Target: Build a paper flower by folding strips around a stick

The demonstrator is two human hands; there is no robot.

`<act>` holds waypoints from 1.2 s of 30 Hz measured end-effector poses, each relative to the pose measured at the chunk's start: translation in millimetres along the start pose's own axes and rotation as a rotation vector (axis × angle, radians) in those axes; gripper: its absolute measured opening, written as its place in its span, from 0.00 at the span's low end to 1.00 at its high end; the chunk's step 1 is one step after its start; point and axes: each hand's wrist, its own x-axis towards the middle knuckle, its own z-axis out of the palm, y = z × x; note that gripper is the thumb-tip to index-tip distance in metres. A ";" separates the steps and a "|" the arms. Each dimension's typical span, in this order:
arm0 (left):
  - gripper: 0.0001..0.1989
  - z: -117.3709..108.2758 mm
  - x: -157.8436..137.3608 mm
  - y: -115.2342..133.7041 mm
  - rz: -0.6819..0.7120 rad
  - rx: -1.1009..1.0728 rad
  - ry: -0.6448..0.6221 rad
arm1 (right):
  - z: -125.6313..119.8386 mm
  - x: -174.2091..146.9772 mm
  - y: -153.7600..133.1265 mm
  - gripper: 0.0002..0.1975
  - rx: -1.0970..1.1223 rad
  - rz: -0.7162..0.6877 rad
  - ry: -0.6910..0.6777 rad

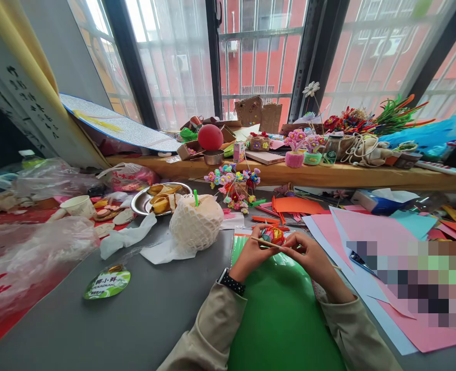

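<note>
Over a shiny green sheet [285,314], both hands are close together with fingertips nearly touching. My left hand [251,257], with a dark dotted watch band on the wrist, is closed around a thin wooden stick [265,242] that lies across its fingers. A small red and yellow folded-paper piece [274,235] shows just behind the stick, between the hands; its lower part is hidden by fingers. My right hand [313,257] pinches at the stick's right end. Whether its fingers also grip the paper piece is hidden.
A netted coconut [196,221] with a green straw stands left, before a metal bowl [137,203] of peels. Pink and blue paper sheets [398,304] spread at right. Colourful small flowers [235,183] and orange paper strips [297,206] lie ahead. Crafts crowd the wooden sill [154,167].
</note>
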 end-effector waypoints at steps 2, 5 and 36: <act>0.26 -0.1 -0.1 -0.4 0.018 0.002 -0.001 | 0.5 0.2 1.1 0.11 -0.007 0.009 -0.001; 0.26 -0.7 0.3 -1.6 0.038 0.003 0.011 | 0.7 -0.3 1.3 0.11 -0.007 0.016 0.005; 0.30 -2.1 1.7 -5.7 -0.165 -0.223 -0.030 | 2.4 -2.4 -3.9 0.12 -0.188 -0.127 0.102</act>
